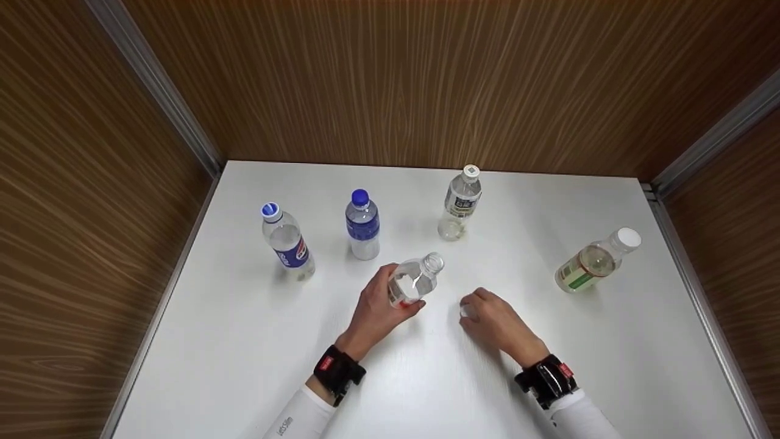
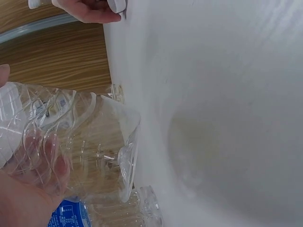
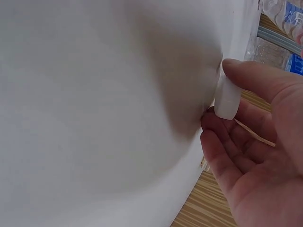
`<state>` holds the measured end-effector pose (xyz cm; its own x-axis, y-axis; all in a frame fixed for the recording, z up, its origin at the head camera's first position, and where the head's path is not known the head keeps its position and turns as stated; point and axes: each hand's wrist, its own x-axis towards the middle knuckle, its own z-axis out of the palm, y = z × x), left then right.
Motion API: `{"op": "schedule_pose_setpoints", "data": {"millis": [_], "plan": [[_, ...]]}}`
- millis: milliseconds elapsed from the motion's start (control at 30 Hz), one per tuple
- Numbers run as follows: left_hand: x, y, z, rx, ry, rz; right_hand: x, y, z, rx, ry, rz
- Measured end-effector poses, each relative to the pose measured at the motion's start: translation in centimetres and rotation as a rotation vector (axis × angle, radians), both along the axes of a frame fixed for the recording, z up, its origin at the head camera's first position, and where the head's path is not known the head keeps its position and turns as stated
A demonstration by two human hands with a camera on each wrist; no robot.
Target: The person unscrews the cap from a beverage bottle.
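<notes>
The left hand (image 1: 375,308) is seen near the middle of the white surface (image 1: 244,366), with its fingers and thumb wrapped around the body of an uncapped clear bottle (image 1: 407,286). The bottle is tilted, its open mouth being directed to the right and far. Whether its base is touching the surface cannot be determined.

To the right, well apart from the bottle mouth, the right hand (image 1: 496,320) is held low over the surface. A small white cap (image 3: 228,97) is held between its thumb and fingers, the gap being narrow; in the right wrist view the cap is seen edge-on, close to the surface.

Four capped bottles are noted around the hands. A blue-labelled bottle (image 1: 294,251) is placed at the left, and a blue-capped bottle (image 1: 363,228) is located to its right, on the far side of the left hand. A white-capped bottle (image 1: 461,202) is positioned farthest, near the wood-grain far wall (image 1: 396,85). A green-labelled bottle (image 1: 588,268) is found at the right. Black straps (image 1: 334,373) are worn on both wrists, with white sleeves (image 1: 301,416) below.
</notes>
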<state>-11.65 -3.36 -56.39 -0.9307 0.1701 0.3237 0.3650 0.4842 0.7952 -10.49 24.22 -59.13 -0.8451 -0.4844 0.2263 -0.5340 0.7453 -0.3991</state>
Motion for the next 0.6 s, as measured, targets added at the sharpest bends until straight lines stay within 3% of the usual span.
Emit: {"op": "schedule_pose_setpoints", "data": {"millis": [600], "plan": [[0.09,0.03,-0.12,0.002,0.008,0.003,0.22,-0.32,0.95,-0.03,0.006,-0.029]]}}
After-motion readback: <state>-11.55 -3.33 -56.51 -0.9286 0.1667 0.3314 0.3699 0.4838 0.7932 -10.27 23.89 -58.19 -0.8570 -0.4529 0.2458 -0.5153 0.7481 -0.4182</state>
